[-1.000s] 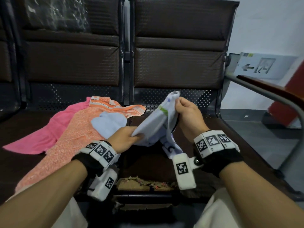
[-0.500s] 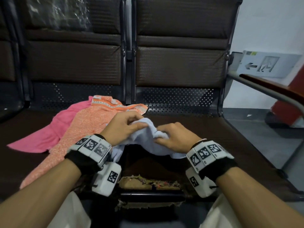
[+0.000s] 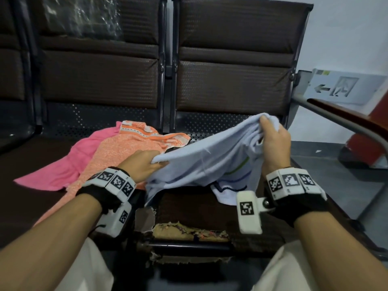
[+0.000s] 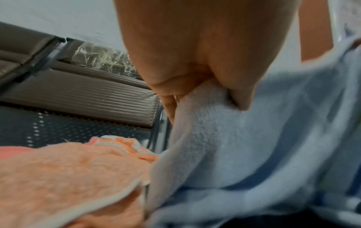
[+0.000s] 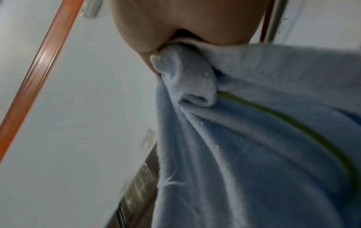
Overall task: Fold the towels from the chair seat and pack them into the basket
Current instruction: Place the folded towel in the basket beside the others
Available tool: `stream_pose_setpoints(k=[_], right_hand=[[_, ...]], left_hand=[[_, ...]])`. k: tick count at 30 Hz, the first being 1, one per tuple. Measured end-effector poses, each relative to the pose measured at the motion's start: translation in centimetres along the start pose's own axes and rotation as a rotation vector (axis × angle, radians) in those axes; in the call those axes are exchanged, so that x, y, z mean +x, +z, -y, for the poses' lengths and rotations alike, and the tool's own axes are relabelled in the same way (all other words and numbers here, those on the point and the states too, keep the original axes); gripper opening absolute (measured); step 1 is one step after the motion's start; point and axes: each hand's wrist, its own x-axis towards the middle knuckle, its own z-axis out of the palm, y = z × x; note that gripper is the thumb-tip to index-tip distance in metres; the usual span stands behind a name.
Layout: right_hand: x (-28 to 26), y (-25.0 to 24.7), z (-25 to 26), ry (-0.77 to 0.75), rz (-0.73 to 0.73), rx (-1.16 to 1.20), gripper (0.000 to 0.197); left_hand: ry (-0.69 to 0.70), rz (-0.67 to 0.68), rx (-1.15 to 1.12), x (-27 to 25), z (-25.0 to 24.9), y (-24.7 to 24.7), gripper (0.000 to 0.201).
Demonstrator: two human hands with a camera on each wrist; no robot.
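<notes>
Between both hands' fingers (image 3: pixel 265 125), blue towel (image 3: pixel 212 162)

Right hand (image 3: pixel 273 141) raised, left hand (image 3: pixel 142 164) low, both clenched.

Light-blue towel (image 3: pixel 210 162) held aloft, stretched 9-to-2 o'clock, unfolded. Orange towel (image 3: pixel 117 156) overlaps pink towel (image 3: pixel 69 164), both flat on seat at 10 o'clock.

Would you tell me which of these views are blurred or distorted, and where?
Head view: sharp, though wide-angle bending curves the chair backs. Left wrist view: the orange towel is softly blurred. Right wrist view: motion blur smears the light blue towel and the wall.
</notes>
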Motion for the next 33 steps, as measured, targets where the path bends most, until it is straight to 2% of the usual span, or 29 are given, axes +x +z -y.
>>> stream_pose_setpoints(k=[2, 4, 6, 9, 12, 13, 15, 18, 20, 21, 23, 26, 28, 30, 33], right_hand=[[-0.9, 0.3, 0.0, -0.012, 0.136, -0.147, 0.019], [-2.3, 1.1, 0.2, -0.022, 0.318, -0.274, 0.019], [-3.3, 2.0, 0.9, -0.092, 0.528, -0.357, 0.019], [-4.5, 3.4, 2.1, -0.149, 0.865, -0.295, 0.025], [-5.4, 4.0, 2.0, -0.074, 1.017, -0.277, 0.022], [-5.6, 4.2, 1.8, -0.054, 1.010, -0.276, 0.019], [-5.4, 4.4, 1.7, -0.046, 0.919, -0.229, 0.023], [-4.1, 5.0, 1.6, -0.032, 0.655, -0.169, 0.036], [-3.7, 5.5, 1.4, -0.007, 0.508, -0.134, 0.030], [-3.7, 5.7, 1.3, 0.034, 0.500, -0.087, 0.022], [-3.9, 5.9, 1.1, 0.113, 0.642, -0.031, 0.023], [-4.8, 6.0, 0.5, 0.191, 1.041, -0.130, 0.010], [-5.0, 5.9, 0.2, 0.205, 1.120, -0.236, 0.014], [-4.4, 5.7, 0.2, 0.200, 1.026, -0.269, 0.021], [-3.1, 5.5, 0.3, 0.196, 0.653, -0.156, 0.026]], left_hand=[[0.073, -0.007, -0.068, -0.3, -1.7, 0.0, 0.017], [0.141, -0.020, -0.158, -0.5, -3.8, -0.3, 0.008], [0.188, -0.035, -0.279, -0.8, -5.6, -0.9, 0.009], [0.172, -0.016, -0.665, -1.5, -7.2, -1.8, 0.016], [0.112, 0.021, -1.041, -1.9, -7.6, -2.0, 0.013], [0.087, 0.012, -1.081, -1.9, -7.6, -2.1, 0.011], [0.044, -0.036, -1.005, -2.0, -7.3, -2.3, 0.009], [0.060, -0.123, -0.827, -2.0, -6.4, -2.2, 0.017], [0.090, -0.157, -0.804, -1.9, -6.1, -2.0, 0.014], [0.116, -0.168, -0.801, -1.8, -6.1, -1.9, 0.012], [0.176, -0.192, -0.796, -1.8, -5.9, -1.9, 0.007], [0.216, -0.231, -0.812, -1.6, -5.5, -1.8, 0.010], [0.205, -0.239, -0.816, -1.4, -5.1, -1.7, 0.016], [0.206, -0.201, -0.779, -1.1, -4.8, -1.4, 0.013], [0.193, -0.144, -0.617, -0.7, -4.0, -0.7, 0.012]])
